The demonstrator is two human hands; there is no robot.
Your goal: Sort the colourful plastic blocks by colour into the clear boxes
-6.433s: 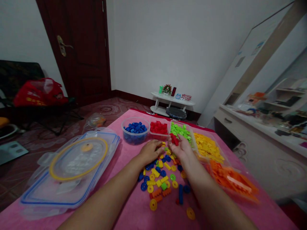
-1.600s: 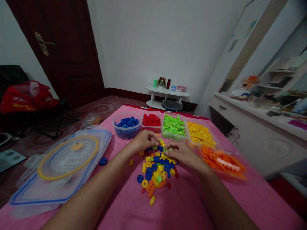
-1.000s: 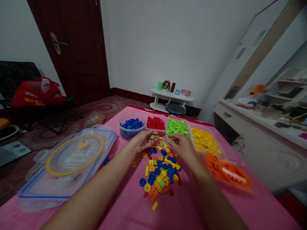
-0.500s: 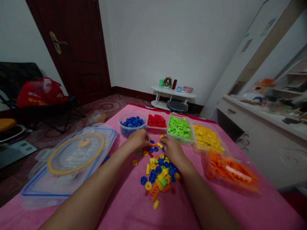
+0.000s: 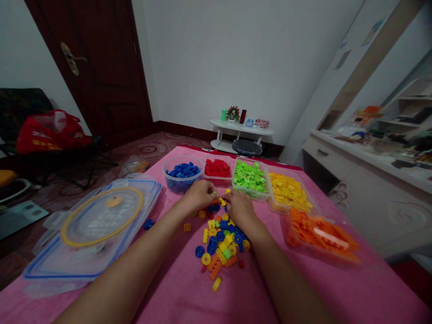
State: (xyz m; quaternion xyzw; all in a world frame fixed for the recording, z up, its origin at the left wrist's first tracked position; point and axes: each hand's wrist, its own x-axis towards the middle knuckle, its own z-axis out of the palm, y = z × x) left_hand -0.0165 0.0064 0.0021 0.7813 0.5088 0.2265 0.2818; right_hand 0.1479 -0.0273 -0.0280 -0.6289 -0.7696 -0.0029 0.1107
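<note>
My left hand (image 5: 200, 193), its fingers pinched, holds a small light-green brick (image 5: 213, 193) just in front of the round tub. Close by on the right, my right hand (image 5: 240, 206) has its fingers curled at a small yellow brick (image 5: 228, 191); the grip is partly hidden. Another yellow brick (image 5: 222, 201) sits between the two hands. Below them lies a mixed pile of toy bricks and wheels (image 5: 222, 243) in blue, yellow, orange and green. A blue wheel (image 5: 200, 251) and a yellow brick (image 5: 217, 283) lie at the pile's edge.
Behind the hands stand tubs of blue bricks (image 5: 184, 171), red bricks (image 5: 218, 168), green bricks (image 5: 250, 176), yellow bricks (image 5: 290, 192) and orange bricks (image 5: 324, 234). Stacked clear lids (image 5: 101, 216) lie on the left of the pink cloth (image 5: 162, 288).
My left hand has lifted slightly from the scattered pieces, and a light-green brick now shows at its fingertips. My right hand stays almost in place. The view has shifted a little.
</note>
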